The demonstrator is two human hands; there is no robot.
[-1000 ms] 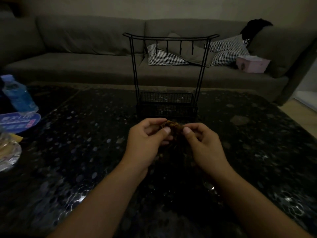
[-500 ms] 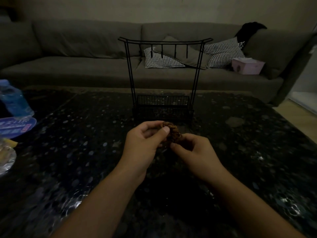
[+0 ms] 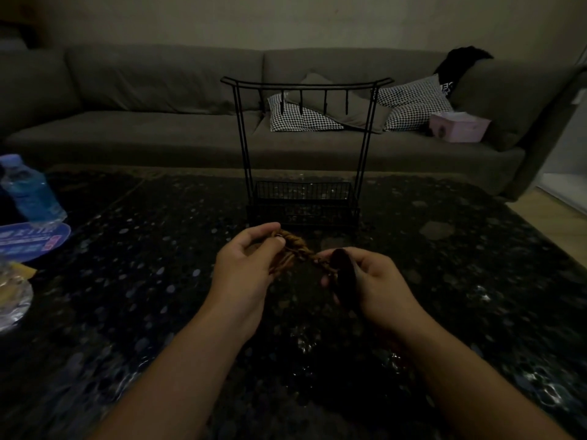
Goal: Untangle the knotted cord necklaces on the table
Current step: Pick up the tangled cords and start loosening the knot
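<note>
— Brown twisted cord point(image 3: 297, 250), where is it?
— Stretched between both hands above the dark speckled table point(image 3: 460, 281). The left hand point(image 3: 246, 265) pinches one end; the right hand point(image 3: 373, 281) grips the other, with a dark pendant point(image 3: 344, 271).
— Beyond the hands?
— A black wire stand point(image 3: 303, 198).

The brown cord necklaces point(image 3: 293, 249) form one twisted, ropy bundle stretched slantwise in the air above the dark speckled worktop point(image 3: 476, 281), its far-left end higher than its near-right end. Loose strands sag from the middle. At the right end hangs a dark, oval pendant point(image 3: 344, 271), long and smooth; in the dim light its material cannot be told.
</note>
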